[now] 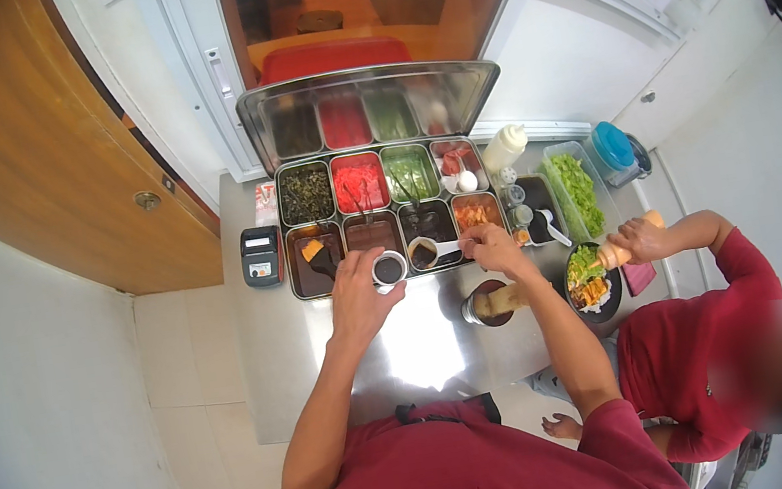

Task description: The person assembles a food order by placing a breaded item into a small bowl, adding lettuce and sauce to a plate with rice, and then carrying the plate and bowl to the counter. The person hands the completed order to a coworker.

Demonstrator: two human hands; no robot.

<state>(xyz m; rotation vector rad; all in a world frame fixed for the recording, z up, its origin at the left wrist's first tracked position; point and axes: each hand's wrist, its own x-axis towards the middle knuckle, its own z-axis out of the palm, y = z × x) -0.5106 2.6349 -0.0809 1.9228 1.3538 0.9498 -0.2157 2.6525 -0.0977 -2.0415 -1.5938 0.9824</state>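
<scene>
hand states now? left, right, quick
Left hand: closed on the small sauce cup, holding it.
Right hand: closed on the white ladle handle over the tray.

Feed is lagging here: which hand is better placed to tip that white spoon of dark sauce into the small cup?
Right, probably. The right hand already grips the white spoon handle, its bowl just beside the small cup. The left hand is on the cup, steadying it at the container tray edge.

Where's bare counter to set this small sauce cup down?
Bare steel counter lies between your forearms, below the compartment tray, and left of your left hand under the card reader. It is crowded to the right: brown bowl, co-worker's salad bowl.
</scene>
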